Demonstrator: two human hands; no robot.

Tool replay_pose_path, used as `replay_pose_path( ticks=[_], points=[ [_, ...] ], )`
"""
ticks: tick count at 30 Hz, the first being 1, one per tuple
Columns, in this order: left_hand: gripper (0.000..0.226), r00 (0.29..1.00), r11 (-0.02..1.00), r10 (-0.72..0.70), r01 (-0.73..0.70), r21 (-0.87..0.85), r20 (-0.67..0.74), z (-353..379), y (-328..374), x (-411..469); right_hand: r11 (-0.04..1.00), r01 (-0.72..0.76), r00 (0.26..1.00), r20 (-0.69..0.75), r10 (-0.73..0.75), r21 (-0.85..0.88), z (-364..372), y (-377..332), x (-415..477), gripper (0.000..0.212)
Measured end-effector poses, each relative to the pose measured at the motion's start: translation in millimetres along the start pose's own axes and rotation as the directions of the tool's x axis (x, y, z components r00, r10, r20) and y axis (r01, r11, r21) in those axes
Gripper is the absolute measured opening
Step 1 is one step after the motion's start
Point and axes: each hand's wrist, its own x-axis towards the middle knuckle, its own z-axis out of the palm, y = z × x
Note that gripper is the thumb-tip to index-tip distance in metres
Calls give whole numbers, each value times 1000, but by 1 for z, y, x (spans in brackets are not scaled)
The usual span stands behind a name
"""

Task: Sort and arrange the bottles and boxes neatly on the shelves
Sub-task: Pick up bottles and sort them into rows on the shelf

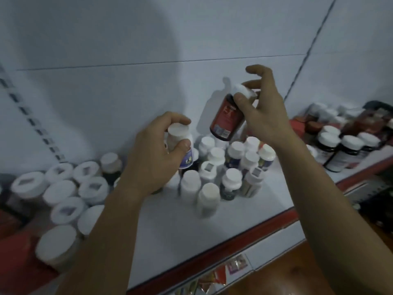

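My left hand (pixel 155 152) grips a white-capped bottle with a purple label (pixel 180 143), held just above the shelf. My right hand (pixel 263 109) holds a red-labelled bottle (pixel 227 118) by its white cap, tilted and lifted clear above a cluster of small white-capped bottles (pixel 231 167). That cluster stands on the white shelf (pixel 244 211) between my two arms. My left palm hides the lower part of the purple-labelled bottle.
Several wide white-lidded jars (pixel 63 188) crowd the shelf's left end. Dark bottles with white caps (pixel 344 150) stand at the right. The shelf has a red front edge (pixel 265 228); the white back panel (pixel 127 60) rises behind. Packets (pixel 214 275) hang below.
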Motion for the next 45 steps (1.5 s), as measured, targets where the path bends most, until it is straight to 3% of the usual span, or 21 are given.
replay_pose_path(
  ticks=[7, 15, 21, 23, 26, 30, 33, 36, 38, 40, 42, 45],
  points=[
    [32, 993, 1000, -9, 9, 0, 121, 108, 31, 40, 996, -24, 999, 38, 27, -87, -73, 84, 15, 51],
    [32, 965, 998, 66, -67, -8, 255, 179, 57, 71, 981, -131, 991, -58, 124, -143, -127, 159, 16, 51],
    [38, 802, 978, 109, -193, 83, 588, 246, 63, 57, 944, -121, 961, 204, 189, -306, -106, 202, 10, 55],
    [41, 769, 958, 55, -220, 184, 637, 270, 58, 48, 920, -104, 960, 203, 192, -379, -105, 212, 8, 52],
    [43, 786, 950, 7, -199, 242, 618, 289, 52, 49, 921, -89, 982, 123, 145, -380, -111, 219, 10, 38],
    [44, 845, 957, 69, -206, 205, 530, 282, 50, 57, 932, -46, 992, 96, 86, -359, -117, 214, 16, 25],
    [34, 899, 947, 54, -184, 262, 434, 248, 40, 67, 944, 29, 980, 194, 37, -330, -115, 198, 17, 19],
    [30, 939, 913, -35, -109, 394, 341, 207, 21, 80, 951, 98, 921, 388, 25, -294, -104, 178, 15, 11],
    [32, 931, 880, -132, -47, 472, 340, 188, 9, 85, 924, 92, 825, 549, 138, -371, -90, 169, 12, 19],
    [39, 872, 852, -237, -25, 522, 429, 180, 0, 83, 876, 105, 731, 633, 253, -470, -76, 166, 6, 27],
    [48, 809, 858, -295, -9, 513, 508, 179, -4, 77, 857, 108, 747, 610, 264, -503, -68, 167, 3, 25],
    [42, 823, 868, -283, 1, 497, 492, 178, -6, 73, 850, 72, 800, 539, 264, -523, -69, 172, 3, 26]
  ],
)
